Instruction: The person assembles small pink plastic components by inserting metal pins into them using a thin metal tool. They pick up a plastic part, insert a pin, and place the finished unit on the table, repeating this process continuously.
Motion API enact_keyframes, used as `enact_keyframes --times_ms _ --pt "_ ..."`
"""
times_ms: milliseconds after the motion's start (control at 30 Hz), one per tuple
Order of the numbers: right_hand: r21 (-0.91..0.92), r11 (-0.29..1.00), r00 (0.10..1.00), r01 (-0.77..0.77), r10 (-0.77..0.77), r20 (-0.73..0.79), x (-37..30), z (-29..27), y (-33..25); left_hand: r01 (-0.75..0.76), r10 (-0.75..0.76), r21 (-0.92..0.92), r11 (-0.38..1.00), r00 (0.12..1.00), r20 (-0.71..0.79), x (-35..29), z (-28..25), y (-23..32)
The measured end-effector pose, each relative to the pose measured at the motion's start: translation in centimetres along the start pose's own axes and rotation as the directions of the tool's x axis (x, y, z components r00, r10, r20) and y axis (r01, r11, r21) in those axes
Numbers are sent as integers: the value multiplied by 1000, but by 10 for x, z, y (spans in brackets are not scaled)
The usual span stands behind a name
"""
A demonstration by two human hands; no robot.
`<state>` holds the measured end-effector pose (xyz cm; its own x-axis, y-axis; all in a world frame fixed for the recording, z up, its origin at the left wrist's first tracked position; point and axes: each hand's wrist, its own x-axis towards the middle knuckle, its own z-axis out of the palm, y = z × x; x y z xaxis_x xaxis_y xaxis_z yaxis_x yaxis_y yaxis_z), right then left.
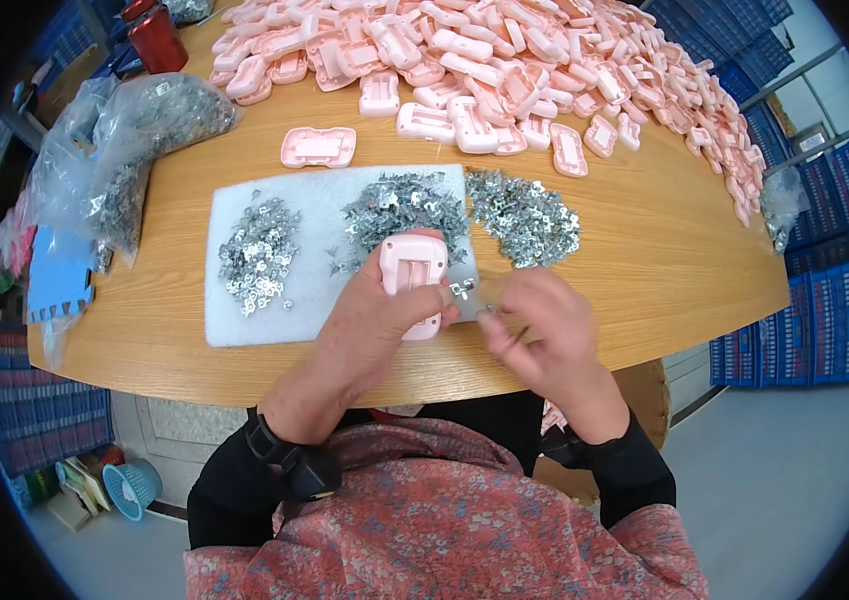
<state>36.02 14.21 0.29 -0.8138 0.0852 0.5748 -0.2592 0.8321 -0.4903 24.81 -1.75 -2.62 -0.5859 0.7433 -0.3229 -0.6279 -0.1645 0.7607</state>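
My left hand (352,322) is wrapped round a pale pink plastic casing (414,250) with a recessed compartment, its thumb lying across the lower part. Beside that thumb a flat grey metal piece (468,272) sticks out, with small shiny metal clips (462,289) on it. Whether it touches the casing I cannot tell. My right hand (549,335) is just right of it, thumb and forefinger pinched together, partly smeared by motion. What the pinch holds is too small to name. Behind the casing lies a heap of small metal contact pieces (404,205).
A white foam mat (319,215) bears another pile of metal pieces (262,255); a third pile (529,215) lies right of it on the wooden table (664,260). Pink casings (504,80) are heaped at the back. Plastic bags (124,140) and a red canister (156,40) stand left.
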Motion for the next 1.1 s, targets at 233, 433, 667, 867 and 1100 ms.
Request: enact_keyframes --times_ms 233,433,667,867,1100 --pt "260 788 806 -558 439 398 12 -22 7 -71 31 319 945 991 129 -6 0 15" --pt "339 629 680 -699 439 587 13 -21 12 -105 17 392 914 975 222 -2 -7 13" --pt "414 773 877 -481 430 215 3 3 3 267 -214 -193 944 942 257 -4 -15 2" --pt "287 911 955 -297 277 110 6 23 -1 301 -233 -269 915 938 257 -7 -9 -5" --pt "191 947 965 -258 242 103 4 29 1 308 -260 -276 910 945 198 -10 -4 -3"
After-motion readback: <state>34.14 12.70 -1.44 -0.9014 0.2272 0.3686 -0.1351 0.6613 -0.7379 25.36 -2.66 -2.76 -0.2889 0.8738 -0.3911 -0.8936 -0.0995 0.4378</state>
